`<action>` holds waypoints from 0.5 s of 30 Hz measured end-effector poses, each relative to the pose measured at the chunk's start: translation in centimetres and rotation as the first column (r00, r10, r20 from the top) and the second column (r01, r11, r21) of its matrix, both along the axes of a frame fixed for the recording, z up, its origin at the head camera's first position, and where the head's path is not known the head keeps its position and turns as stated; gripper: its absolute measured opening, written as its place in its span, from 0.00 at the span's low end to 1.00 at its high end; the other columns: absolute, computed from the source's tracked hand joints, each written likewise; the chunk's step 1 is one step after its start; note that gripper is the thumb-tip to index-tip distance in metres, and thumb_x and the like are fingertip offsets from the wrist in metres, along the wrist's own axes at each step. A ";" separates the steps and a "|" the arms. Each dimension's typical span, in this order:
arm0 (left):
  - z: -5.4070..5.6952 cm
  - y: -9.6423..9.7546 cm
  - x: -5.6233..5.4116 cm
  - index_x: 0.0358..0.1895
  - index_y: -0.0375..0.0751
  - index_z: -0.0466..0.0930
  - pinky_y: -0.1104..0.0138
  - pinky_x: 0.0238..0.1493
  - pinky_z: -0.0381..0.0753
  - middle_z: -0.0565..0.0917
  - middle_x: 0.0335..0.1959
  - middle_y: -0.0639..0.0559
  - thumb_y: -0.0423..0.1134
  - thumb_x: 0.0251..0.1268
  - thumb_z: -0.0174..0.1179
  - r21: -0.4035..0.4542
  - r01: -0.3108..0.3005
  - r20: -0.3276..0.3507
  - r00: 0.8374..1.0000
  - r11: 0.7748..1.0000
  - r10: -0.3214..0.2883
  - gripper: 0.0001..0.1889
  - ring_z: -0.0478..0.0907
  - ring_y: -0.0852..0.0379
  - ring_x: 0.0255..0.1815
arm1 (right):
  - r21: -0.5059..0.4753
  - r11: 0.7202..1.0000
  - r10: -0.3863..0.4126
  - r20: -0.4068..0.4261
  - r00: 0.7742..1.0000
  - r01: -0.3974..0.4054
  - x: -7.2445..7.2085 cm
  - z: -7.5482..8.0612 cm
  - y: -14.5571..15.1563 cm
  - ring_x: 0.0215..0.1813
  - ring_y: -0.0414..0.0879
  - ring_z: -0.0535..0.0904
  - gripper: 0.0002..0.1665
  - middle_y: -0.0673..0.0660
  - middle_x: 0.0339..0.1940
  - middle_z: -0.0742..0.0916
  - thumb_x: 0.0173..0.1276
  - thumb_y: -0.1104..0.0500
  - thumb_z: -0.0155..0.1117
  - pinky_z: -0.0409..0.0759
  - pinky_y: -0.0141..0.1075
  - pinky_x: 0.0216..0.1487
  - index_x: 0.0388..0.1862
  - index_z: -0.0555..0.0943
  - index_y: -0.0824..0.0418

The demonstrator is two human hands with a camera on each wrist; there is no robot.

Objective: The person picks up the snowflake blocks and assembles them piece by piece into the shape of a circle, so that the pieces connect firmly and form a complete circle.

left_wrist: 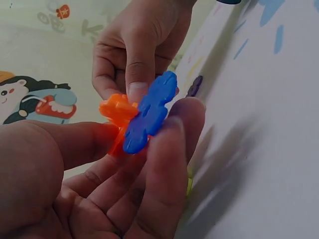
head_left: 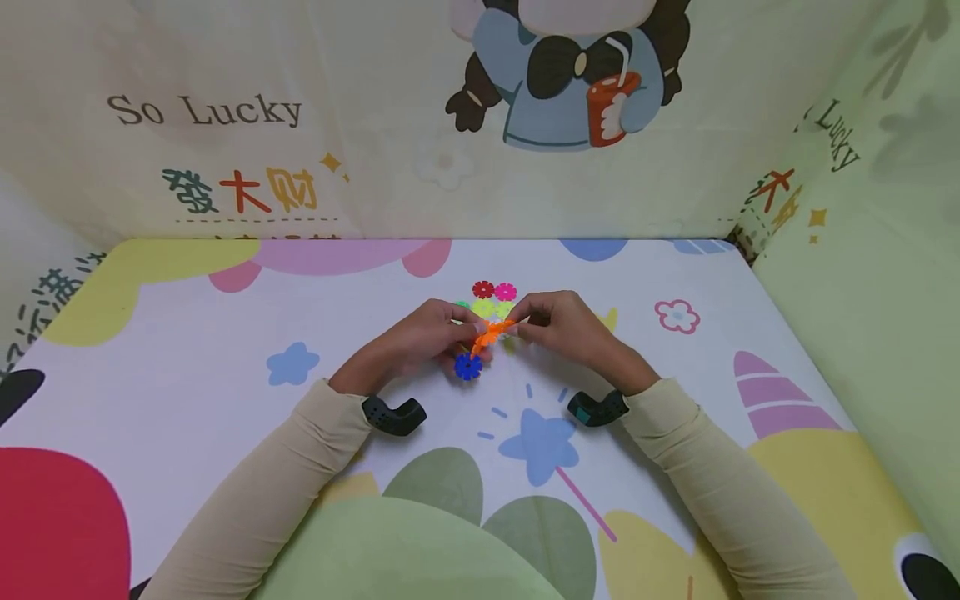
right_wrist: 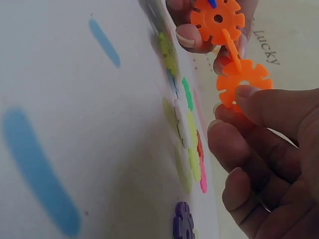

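Several flower-shaped plastic snap discs are joined into a short chain held between the hands over the table. Its orange discs [right_wrist: 229, 27] interlock at angles, one of them edge-on in the right wrist view. A blue disc [left_wrist: 155, 110] is slotted onto the chain's left end. My left hand [head_left: 429, 337] holds that end, thumb on orange, with other fingers by the blue disc. At the opposite end, my right hand [head_left: 564, 329] pinches the outermost orange disc [right_wrist: 259, 75] between thumb and index finger.
Behind the hands lie loose discs on the table: red [head_left: 483, 289], pink [head_left: 506, 292], yellow-green [head_left: 482, 307] and others. In the right wrist view a purple disc [right_wrist: 183, 221] lies nearer. The patterned tabletop [head_left: 225, 400] meets a printed cloth wall [head_left: 390, 150] at the back.
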State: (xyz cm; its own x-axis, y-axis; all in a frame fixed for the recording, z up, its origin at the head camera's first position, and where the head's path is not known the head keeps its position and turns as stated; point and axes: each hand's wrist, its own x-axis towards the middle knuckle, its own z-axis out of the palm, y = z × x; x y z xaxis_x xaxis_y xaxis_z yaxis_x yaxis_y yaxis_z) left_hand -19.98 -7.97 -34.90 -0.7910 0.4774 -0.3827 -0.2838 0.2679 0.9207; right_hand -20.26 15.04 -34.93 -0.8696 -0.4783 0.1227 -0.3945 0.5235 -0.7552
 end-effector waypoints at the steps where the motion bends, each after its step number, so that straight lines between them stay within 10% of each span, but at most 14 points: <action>1: 0.0 0.0 0.1 0.50 0.34 0.79 0.67 0.23 0.81 0.87 0.35 0.40 0.39 0.72 0.57 -0.013 0.000 -0.006 1.000 1.000 0.000 0.12 0.83 0.52 0.27 | 0.016 1.000 -0.002 0.008 1.000 0.002 0.0 0.0 0.0 0.30 0.46 0.77 0.03 0.51 0.31 0.86 0.63 0.65 0.70 0.79 0.34 0.33 0.37 0.86 0.61; 15: -0.3 -0.4 0.5 0.55 0.34 0.74 0.63 0.36 0.85 0.81 0.34 0.41 0.35 0.72 0.56 0.058 -0.080 0.028 0.997 0.995 0.078 0.13 0.80 0.51 0.30 | 0.135 0.990 -0.030 0.013 0.999 0.028 -0.8 1.0 0.1 0.32 0.49 0.78 0.07 0.53 0.33 0.86 0.66 0.61 0.68 0.79 0.37 0.28 0.42 0.86 0.60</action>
